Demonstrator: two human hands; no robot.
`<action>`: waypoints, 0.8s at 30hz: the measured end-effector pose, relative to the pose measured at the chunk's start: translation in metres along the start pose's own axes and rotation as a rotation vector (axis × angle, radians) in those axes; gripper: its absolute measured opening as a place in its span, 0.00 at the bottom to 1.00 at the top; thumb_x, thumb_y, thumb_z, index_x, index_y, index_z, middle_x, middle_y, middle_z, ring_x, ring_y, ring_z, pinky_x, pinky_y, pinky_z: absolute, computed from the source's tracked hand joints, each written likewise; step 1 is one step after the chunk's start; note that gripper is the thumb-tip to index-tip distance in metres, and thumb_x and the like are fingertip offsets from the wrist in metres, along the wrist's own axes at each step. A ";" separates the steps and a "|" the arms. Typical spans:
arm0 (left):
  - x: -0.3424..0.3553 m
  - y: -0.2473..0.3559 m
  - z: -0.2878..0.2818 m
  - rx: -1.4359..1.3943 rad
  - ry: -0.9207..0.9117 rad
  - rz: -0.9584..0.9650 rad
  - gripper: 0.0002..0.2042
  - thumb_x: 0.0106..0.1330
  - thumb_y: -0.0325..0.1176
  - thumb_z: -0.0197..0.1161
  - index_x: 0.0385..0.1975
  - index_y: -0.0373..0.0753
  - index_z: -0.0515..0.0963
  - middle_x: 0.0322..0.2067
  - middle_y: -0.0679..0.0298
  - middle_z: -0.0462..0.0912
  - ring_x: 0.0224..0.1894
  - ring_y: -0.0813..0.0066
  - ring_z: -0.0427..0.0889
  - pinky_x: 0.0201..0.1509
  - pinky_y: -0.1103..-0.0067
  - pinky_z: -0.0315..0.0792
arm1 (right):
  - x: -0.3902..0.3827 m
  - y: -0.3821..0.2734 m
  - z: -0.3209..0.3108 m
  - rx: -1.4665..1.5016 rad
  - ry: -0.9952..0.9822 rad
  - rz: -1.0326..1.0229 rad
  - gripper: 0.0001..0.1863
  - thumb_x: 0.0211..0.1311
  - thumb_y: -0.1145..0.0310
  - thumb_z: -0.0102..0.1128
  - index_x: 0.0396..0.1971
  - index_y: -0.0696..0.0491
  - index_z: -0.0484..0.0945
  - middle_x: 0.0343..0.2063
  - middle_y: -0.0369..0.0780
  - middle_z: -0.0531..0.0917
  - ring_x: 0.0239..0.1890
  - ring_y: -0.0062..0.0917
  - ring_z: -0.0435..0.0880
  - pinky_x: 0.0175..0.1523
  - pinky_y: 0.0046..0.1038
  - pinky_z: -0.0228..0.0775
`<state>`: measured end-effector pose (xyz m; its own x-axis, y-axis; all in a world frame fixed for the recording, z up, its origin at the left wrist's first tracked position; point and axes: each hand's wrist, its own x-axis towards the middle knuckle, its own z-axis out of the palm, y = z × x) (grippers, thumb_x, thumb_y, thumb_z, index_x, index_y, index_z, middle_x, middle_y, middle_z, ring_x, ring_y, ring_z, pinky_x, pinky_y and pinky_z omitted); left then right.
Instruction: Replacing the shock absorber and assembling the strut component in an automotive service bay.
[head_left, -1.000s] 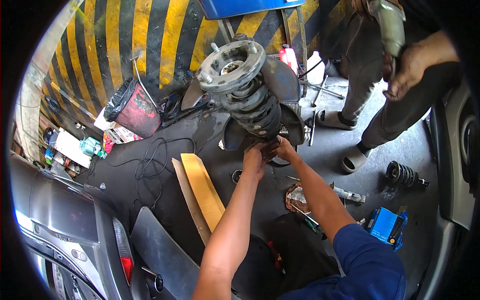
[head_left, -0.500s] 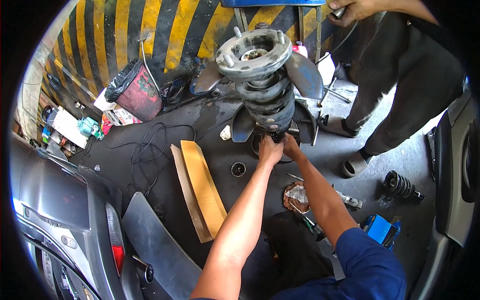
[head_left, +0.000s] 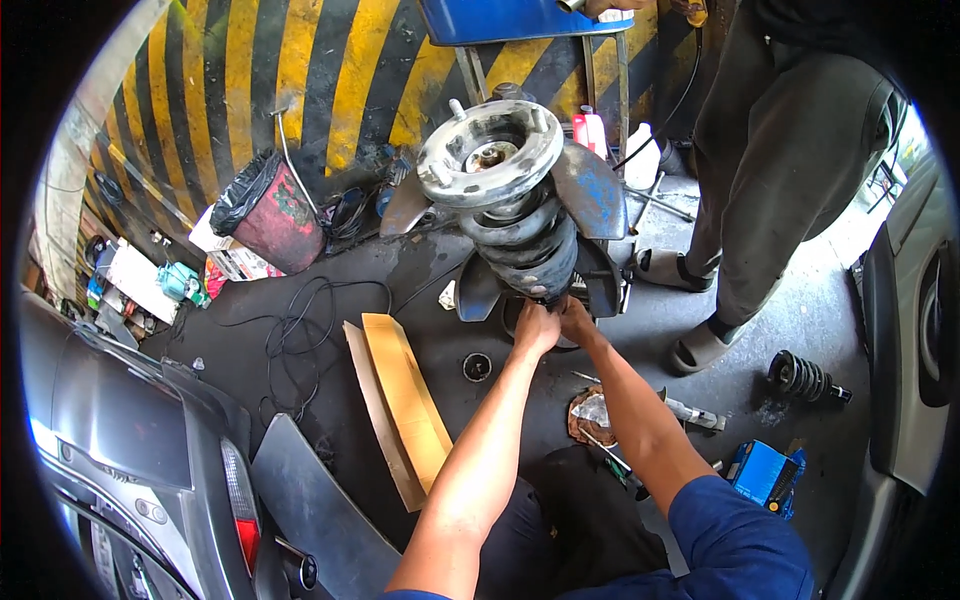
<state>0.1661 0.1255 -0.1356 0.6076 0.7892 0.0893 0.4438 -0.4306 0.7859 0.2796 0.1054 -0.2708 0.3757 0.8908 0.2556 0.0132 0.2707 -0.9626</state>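
A strut assembly (head_left: 520, 235) with a worn coil spring stands upright before me, held between the curved metal plates of a spring compressor (head_left: 590, 190). Its round top mount (head_left: 440, 172) has studs pointing up. Just under the spring, my left hand (head_left: 537, 328) is closed around the dark lower end of the strut. My right hand (head_left: 576, 318) grips the same part from the right, close against the left. The fingertips of both hands are partly hidden beneath the spring.
A co-worker's legs (head_left: 750, 190) stand at the right, with a hand at the top edge near a blue tray (head_left: 530, 22). Around me lie an open cardboard box (head_left: 405, 400), a second strut (head_left: 808, 378), a blue box (head_left: 762, 474) and loose cable (head_left: 300, 340). Cars flank both sides.
The view has shifted a little, and the strut appears slightly lower and left. The co-worker's hand and metal tool have moved up and left to the top edge. My grip stays the same.
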 end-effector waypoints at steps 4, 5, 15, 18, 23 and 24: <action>-0.011 0.042 0.011 0.039 -0.174 0.071 0.31 0.62 0.45 0.60 0.57 0.27 0.62 0.55 0.36 0.68 0.58 0.43 0.69 0.61 0.64 0.65 | 0.006 0.091 -0.090 -0.315 0.233 -0.006 0.18 0.49 0.78 0.66 0.42 0.57 0.76 0.37 0.35 0.83 0.39 0.16 0.78 0.48 0.24 0.70; -0.019 0.037 -0.002 0.089 -0.218 0.062 0.33 0.61 0.46 0.60 0.58 0.27 0.60 0.56 0.34 0.66 0.59 0.42 0.68 0.62 0.64 0.64 | 0.010 0.094 -0.074 -0.295 0.213 -0.009 0.18 0.49 0.78 0.66 0.42 0.57 0.76 0.37 0.35 0.83 0.39 0.16 0.78 0.48 0.24 0.70; -0.037 0.053 -0.037 -0.234 -0.269 0.031 0.28 0.63 0.34 0.58 0.61 0.26 0.60 0.59 0.43 0.68 0.60 0.51 0.70 0.63 0.67 0.65 | 0.021 0.079 -0.066 -0.200 0.044 0.296 0.43 0.41 0.58 0.73 0.61 0.47 0.65 0.48 0.49 0.79 0.49 0.38 0.81 0.54 0.33 0.70; -0.040 0.047 -0.041 -0.806 -0.315 -0.277 0.19 0.63 0.25 0.53 0.55 0.27 0.66 0.54 0.49 0.74 0.55 0.59 0.76 0.57 0.68 0.72 | 0.016 0.074 -0.032 -0.146 0.099 0.037 0.17 0.52 0.83 0.57 0.44 0.54 0.76 0.36 0.32 0.82 0.37 0.16 0.78 0.43 0.24 0.72; -0.033 0.045 -0.021 -1.200 -0.282 -0.304 0.16 0.62 0.20 0.50 0.51 0.29 0.69 0.49 0.52 0.77 0.50 0.63 0.79 0.52 0.69 0.76 | 0.017 0.086 -0.055 -0.244 0.103 -0.015 0.19 0.53 0.79 0.57 0.48 0.54 0.74 0.41 0.34 0.81 0.41 0.19 0.76 0.50 0.25 0.70; -0.034 0.045 -0.020 -1.267 -0.255 -0.319 0.15 0.61 0.19 0.49 0.49 0.29 0.69 0.48 0.52 0.77 0.49 0.61 0.80 0.53 0.68 0.77 | 0.016 0.087 -0.055 -0.265 0.099 -0.025 0.20 0.54 0.78 0.57 0.49 0.54 0.73 0.42 0.34 0.80 0.42 0.19 0.76 0.51 0.25 0.70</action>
<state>0.1525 0.0885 -0.0914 0.7595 0.6153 -0.2111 -0.2426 0.5690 0.7857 0.3380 0.1231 -0.3553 0.4611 0.8413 0.2821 0.2605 0.1755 -0.9494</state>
